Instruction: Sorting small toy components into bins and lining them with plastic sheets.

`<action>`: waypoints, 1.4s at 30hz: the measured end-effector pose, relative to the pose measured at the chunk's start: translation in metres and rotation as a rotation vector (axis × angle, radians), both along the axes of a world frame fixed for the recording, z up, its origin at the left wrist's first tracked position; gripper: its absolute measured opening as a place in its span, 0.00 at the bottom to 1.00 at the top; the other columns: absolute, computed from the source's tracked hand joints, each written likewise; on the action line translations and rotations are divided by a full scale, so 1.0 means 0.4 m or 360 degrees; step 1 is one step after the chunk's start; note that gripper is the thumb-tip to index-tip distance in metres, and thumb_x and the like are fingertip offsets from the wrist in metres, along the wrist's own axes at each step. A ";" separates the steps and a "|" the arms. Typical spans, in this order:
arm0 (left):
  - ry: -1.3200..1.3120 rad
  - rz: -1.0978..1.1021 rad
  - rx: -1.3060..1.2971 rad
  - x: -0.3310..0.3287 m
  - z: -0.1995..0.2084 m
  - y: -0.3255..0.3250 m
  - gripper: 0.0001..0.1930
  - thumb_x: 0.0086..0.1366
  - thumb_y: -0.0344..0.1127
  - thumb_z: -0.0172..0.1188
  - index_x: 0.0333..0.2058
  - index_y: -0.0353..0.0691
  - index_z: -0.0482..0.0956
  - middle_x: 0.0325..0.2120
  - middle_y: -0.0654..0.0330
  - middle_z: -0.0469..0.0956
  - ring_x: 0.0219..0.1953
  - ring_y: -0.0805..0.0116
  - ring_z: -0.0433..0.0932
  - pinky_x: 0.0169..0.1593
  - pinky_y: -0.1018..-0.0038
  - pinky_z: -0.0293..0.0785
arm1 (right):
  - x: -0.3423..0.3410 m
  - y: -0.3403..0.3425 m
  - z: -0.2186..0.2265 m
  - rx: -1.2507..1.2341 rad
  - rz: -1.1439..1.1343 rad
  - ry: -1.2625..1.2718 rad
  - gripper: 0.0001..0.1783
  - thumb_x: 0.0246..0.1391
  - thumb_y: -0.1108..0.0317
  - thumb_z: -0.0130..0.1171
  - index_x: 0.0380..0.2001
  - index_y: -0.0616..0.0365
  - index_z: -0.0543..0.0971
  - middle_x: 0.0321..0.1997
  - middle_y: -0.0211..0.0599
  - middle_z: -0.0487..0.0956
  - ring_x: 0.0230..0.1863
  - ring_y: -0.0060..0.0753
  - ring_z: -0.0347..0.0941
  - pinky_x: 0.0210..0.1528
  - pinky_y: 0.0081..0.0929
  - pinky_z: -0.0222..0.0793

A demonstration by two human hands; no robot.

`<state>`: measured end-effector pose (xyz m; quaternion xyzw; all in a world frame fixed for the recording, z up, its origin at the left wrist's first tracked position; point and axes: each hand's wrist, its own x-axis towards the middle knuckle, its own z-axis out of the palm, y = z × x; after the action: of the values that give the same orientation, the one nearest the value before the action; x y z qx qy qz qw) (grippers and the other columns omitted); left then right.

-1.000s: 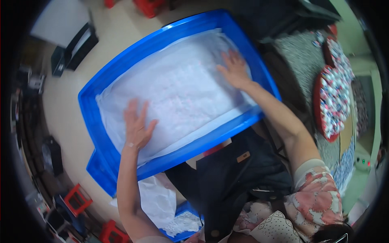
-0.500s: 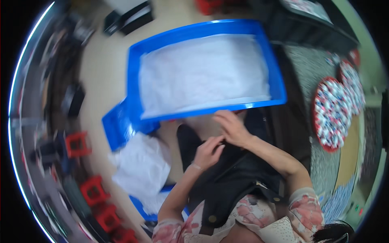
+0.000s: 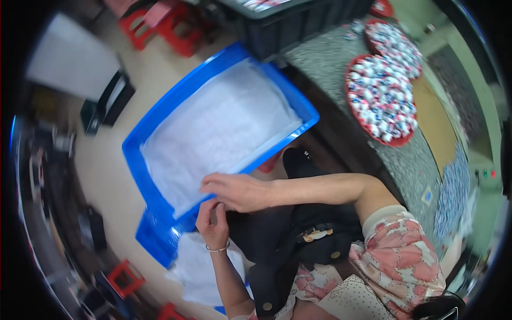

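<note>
At the far left of your frame, a black box sits on the floor in the upper left and a red stool in the lower left. Next comes a blue bin, its upper end against the big blue tray, which spans the centre-left at a slant. A white sheet lines the tray. Below, white material lies in a loose heap. Your left hand, bracelet at the wrist, is at the tray's near edge, thumb and fingers bent toward each other; whether they pinch anything, you cannot tell. Just above it, your right hand reaches across with its fingers together and curled; their grip is hidden too. A black crate stands at top centre, and red baskets heaped with small wrapped pieces fill the upper right.
</note>
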<state>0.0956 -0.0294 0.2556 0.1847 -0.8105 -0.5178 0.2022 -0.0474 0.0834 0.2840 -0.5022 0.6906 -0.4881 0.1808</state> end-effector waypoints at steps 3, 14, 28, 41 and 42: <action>0.0172 -0.0237 0.0231 -0.195 0.032 -0.005 0.12 0.58 0.24 0.57 0.42 0.33 0.76 0.33 0.58 0.77 0.36 0.71 0.75 0.41 0.79 0.69 | -0.084 0.020 0.121 -0.0204 -0.0101 0.0378 0.25 0.44 0.77 0.56 0.49 0.61 0.69 0.51 0.48 0.69 0.49 0.48 0.70 0.46 0.35 0.71; -0.0085 -0.1400 0.0760 -0.724 0.167 0.381 0.19 0.66 0.38 0.52 0.52 0.33 0.68 0.33 0.58 0.77 0.28 0.73 0.77 0.32 0.76 0.75 | -0.242 0.887 0.356 0.0216 -0.2804 0.0751 0.18 0.62 0.59 0.46 0.47 0.62 0.68 0.37 0.39 0.72 0.32 0.30 0.70 0.38 0.27 0.68; -0.0231 -0.1515 0.0077 -0.858 0.180 0.514 0.15 0.60 0.31 0.45 0.45 0.35 0.71 0.37 0.39 0.75 0.41 0.40 0.74 0.44 0.56 0.70 | -0.317 1.023 0.264 0.0834 -0.2056 -0.0237 0.20 0.63 0.61 0.44 0.50 0.64 0.71 0.46 0.52 0.77 0.48 0.38 0.73 0.51 0.32 0.65; -0.0421 -0.0623 0.1312 -0.640 0.056 0.632 0.23 0.70 0.38 0.45 0.60 0.34 0.61 0.54 0.54 0.68 0.56 0.66 0.67 0.58 0.71 0.61 | -0.425 1.072 0.190 0.0864 -0.1615 -0.0347 0.18 0.62 0.65 0.44 0.50 0.65 0.71 0.39 0.55 0.78 0.41 0.45 0.77 0.44 0.33 0.69; -0.0400 -0.0492 0.1377 -0.607 0.011 0.645 0.25 0.70 0.38 0.45 0.62 0.34 0.57 0.57 0.55 0.64 0.58 0.69 0.64 0.60 0.72 0.59 | -0.432 1.074 0.138 0.0736 -0.1570 -0.0319 0.17 0.62 0.65 0.45 0.48 0.65 0.72 0.37 0.56 0.78 0.40 0.49 0.77 0.42 0.37 0.69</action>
<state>-0.1470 0.2286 0.2598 0.1905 -0.5565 -0.8055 -0.0723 -0.2200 0.5130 0.3391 -0.0175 0.9124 -0.3961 0.1012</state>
